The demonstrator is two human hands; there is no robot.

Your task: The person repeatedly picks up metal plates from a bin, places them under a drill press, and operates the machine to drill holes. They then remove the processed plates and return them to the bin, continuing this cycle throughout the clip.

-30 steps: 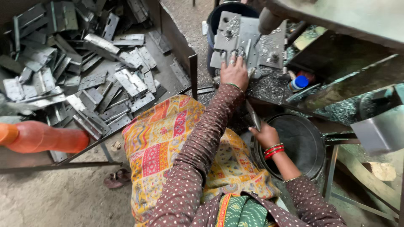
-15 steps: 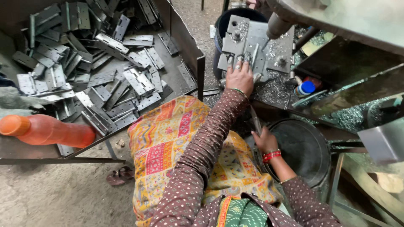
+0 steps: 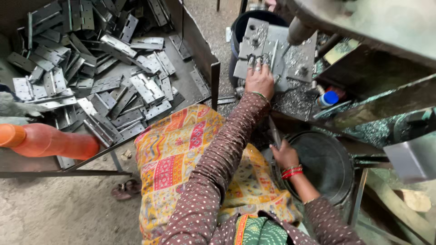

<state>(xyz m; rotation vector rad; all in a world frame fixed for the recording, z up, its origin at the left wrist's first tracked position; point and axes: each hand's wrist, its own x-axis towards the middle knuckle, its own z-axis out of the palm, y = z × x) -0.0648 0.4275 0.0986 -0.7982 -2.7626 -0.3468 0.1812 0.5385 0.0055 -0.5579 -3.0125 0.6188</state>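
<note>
My left hand [image 3: 259, 80] reaches forward and presses a grey metal hinge piece [image 3: 254, 58] flat on the press machine's steel plate [image 3: 297, 59], fingers spread over it just under the round ram [image 3: 299, 31]. My right hand [image 3: 284, 154], with red bangles at the wrist, grips a thin dark metal lever [image 3: 274, 131] beside a round black pan [image 3: 324, 165]. A patterned yellow and red cloth [image 3: 181, 154] covers my lap.
A large metal tray [image 3: 195, 59] at the left holds several loose grey hinges [image 3: 109, 77]. An orange plastic bottle [image 3: 50, 141] lies at the left edge. A blue-capped bottle [image 3: 328, 98] stands among metal shavings. A dark bucket [image 3: 238, 31] sits behind the plate.
The view has shifted a little. My left hand has slid further onto the plate over the hinge piece. My right hand stays on the lever.
</note>
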